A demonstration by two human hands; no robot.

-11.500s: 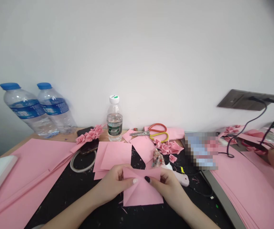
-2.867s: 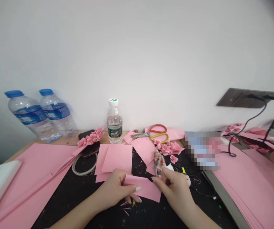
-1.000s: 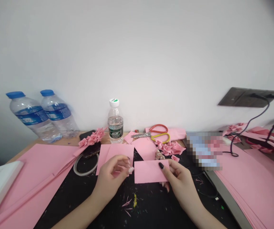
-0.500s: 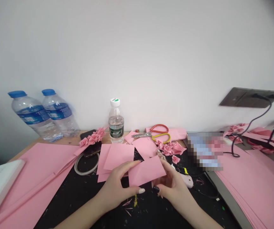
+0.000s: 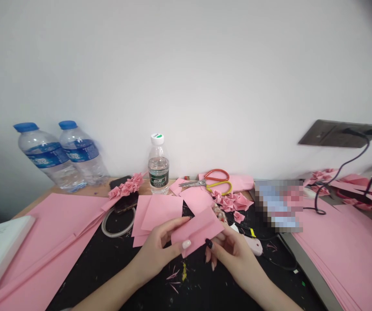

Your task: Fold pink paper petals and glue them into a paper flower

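— What lies nearest?
— The left hand (image 5: 156, 252) and right hand (image 5: 234, 255), meeting low over the table (image 5: 124, 268), which is dark and littered with paper scraps. Each grip is closed on the folded pink paper (image 5: 197, 228), thumbs on its lower edge, fingers behind. The paper is tilted, its right end higher, and held clear of the table.
— And just beyond them?
— A glue gun (image 5: 253, 246) lies right of the right hand. A stack of pink squares (image 5: 158, 211) sits behind the left hand, with a ring (image 5: 108, 224) beside it.
— Farther back?
— Small paper roses (image 5: 230, 201), then scissors (image 5: 213, 183) with red and yellow handles. A small bottle (image 5: 158, 166) stands upright near the wall, and two large bottles (image 5: 59, 155) stand well to its left.
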